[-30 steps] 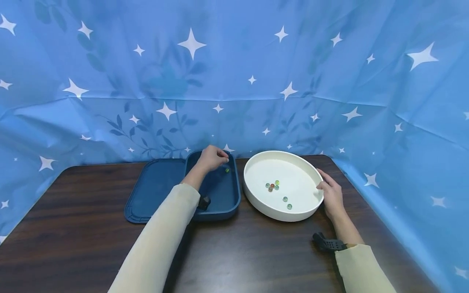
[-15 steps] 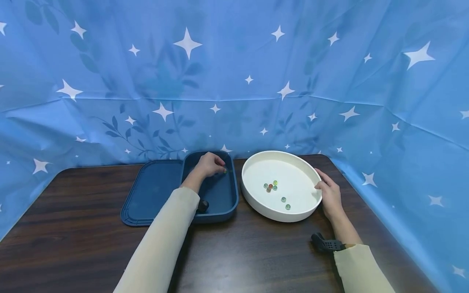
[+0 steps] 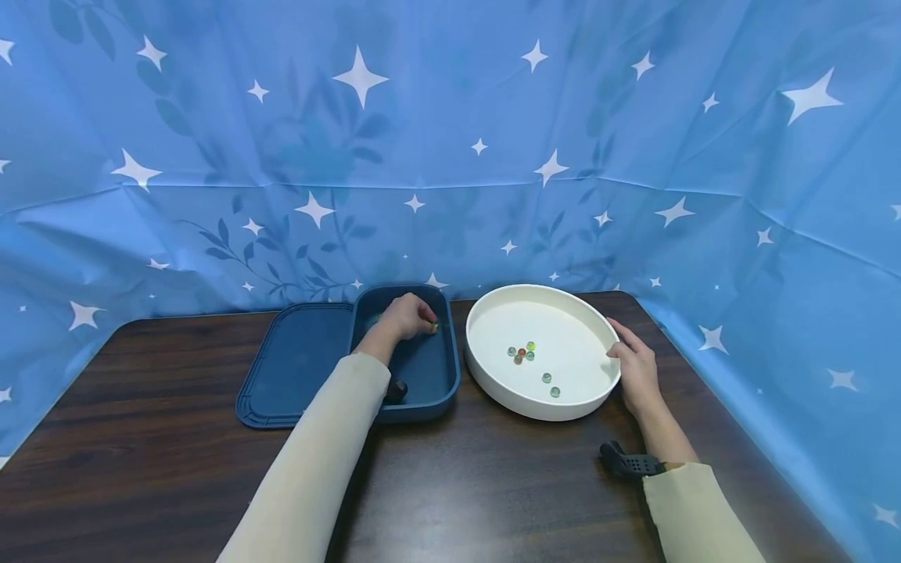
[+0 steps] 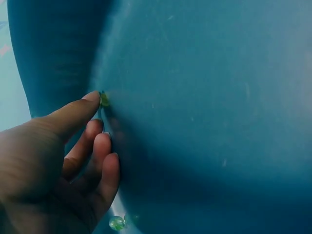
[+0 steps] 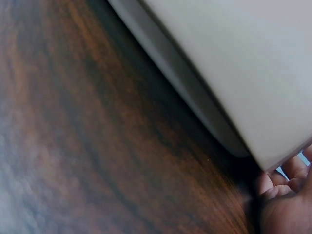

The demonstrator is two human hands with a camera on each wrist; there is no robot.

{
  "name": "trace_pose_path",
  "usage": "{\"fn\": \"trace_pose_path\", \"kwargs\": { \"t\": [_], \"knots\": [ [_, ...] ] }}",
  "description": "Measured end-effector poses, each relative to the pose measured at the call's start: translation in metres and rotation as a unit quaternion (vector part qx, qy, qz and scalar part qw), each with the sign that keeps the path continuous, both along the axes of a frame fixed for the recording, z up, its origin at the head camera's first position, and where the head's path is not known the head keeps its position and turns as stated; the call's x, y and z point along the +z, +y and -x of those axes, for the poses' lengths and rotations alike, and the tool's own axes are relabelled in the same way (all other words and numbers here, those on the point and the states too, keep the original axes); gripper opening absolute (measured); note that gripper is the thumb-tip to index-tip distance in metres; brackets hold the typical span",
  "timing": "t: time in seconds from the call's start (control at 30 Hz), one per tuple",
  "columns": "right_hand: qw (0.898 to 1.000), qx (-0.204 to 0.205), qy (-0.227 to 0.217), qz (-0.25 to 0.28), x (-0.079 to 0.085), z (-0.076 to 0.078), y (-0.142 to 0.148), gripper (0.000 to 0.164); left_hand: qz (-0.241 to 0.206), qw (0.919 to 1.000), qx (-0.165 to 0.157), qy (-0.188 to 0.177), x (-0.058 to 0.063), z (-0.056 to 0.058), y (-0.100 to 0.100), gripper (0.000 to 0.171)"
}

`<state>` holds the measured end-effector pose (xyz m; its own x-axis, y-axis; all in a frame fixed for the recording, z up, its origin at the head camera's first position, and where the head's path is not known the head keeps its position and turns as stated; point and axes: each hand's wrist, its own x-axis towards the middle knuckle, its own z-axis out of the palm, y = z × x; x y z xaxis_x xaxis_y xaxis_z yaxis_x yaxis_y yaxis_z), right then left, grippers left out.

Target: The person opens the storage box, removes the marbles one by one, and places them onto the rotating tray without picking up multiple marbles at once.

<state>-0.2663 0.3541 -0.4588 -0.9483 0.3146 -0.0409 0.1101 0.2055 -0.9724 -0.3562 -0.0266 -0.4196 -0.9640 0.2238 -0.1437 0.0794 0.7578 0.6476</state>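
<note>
Inside the blue rectangular tray (image 3: 455,379), the left hand (image 3: 407,317) has its thumb and fingertips at a small yellow-green marble (image 4: 105,100). The left wrist view shows the thumb tip against this marble near the tray's wall, with three fingers curled below and the index finger hidden. A second, clear green marble (image 4: 117,223) lies by the tray wall under that hand. The right hand (image 3: 636,371) grips the right rim of a round white tray (image 3: 486,383), thumb over the edge and fingers outside. Several glass marbles (image 3: 522,353) sit on the white tray's floor.
A flat blue lid (image 3: 296,360) lies left of the blue tray on the dark wooden table (image 3: 450,485). Behind the table hangs a blue curtain (image 3: 450,141) with white stars. A black wrist strap (image 3: 629,463) is on the right wrist.
The left hand has lowered into the blue tray and its fingertips have closed at the yellow-green marble. The right hand keeps its hold on the white tray's rim.
</note>
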Motion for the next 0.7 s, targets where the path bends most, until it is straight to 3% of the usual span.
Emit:
{"fn": "trace_pose_path", "kwargs": {
  "t": [0.33, 0.7],
  "knots": [
    [1.000, 0.011, 0.008, -0.015, 0.000, -0.002, 0.000, 0.071, 0.021, 0.9994, -0.006, 0.027, 0.002, 0.002, 0.001, 0.013],
    [1.000, 0.010, 0.011, -0.020, -0.002, -0.003, 0.002, 0.070, 0.031, 0.9976, -0.026, 0.056, 0.021, -0.001, 0.000, 0.017]
  ]
}}
